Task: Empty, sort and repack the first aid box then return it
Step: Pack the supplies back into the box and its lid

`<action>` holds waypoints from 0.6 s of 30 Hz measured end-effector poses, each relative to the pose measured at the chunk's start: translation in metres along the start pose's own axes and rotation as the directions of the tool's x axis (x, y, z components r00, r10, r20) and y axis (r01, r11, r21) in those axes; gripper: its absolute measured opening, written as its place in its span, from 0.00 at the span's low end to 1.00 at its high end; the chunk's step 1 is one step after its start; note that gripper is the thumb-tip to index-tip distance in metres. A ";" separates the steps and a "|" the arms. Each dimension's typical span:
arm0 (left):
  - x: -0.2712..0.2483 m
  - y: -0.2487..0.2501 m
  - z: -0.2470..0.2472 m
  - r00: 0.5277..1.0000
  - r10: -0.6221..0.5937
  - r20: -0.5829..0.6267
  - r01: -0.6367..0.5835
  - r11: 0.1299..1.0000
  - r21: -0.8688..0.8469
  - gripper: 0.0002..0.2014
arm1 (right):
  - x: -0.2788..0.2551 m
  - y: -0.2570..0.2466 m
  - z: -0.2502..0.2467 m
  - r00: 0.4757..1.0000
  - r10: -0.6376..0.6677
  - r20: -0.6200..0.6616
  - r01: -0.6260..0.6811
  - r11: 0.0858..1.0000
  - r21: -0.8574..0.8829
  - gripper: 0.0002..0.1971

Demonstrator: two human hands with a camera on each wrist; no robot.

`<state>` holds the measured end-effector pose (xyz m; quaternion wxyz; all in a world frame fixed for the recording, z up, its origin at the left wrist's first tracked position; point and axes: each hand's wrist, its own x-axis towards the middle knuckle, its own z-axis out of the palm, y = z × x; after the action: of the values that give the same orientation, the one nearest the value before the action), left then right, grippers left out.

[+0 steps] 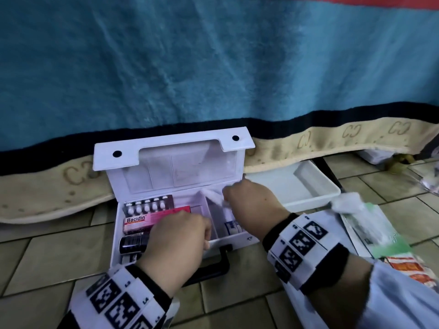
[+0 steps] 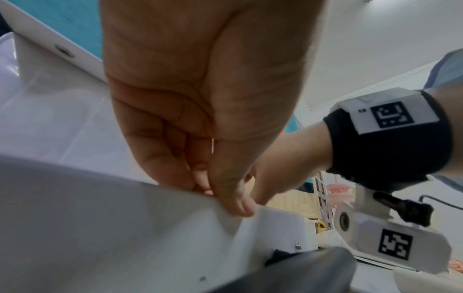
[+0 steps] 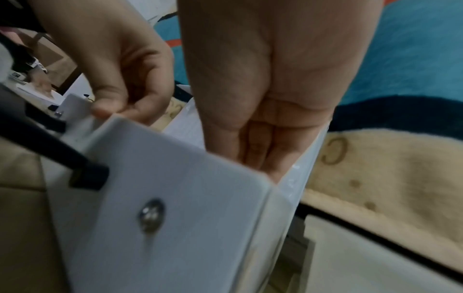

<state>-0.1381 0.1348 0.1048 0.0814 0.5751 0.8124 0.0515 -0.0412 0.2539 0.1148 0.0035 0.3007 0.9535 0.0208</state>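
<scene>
Head view: the first aid box (image 1: 133, 233) is open on the floor against the bed and I'd say the repack is well along, Bacidin box (image 1: 140, 223) and blister pack (image 1: 148, 206) back in the left section, my right hand (image 1: 251, 198) tucking a white packet (image 1: 213, 197) into the right one. More packets (image 1: 370, 224) lie outside. Left wrist view: my left hand (image 2: 200, 111) pinches the box's front rim. Right wrist view: fingers (image 3: 260, 150) dip inside, grip hidden
</scene>
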 end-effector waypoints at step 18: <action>0.000 -0.001 0.001 1.000 -0.020 -0.021 0.019 1.000 -0.015 0.03 | -0.003 -0.005 0.011 0.996 -0.009 0.094 0.012 1.000 -0.023 0.14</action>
<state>-0.1390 0.1350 0.1036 0.0775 0.5660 0.8184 0.0628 -0.0420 0.2484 0.1037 0.0520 0.2963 0.9535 0.0177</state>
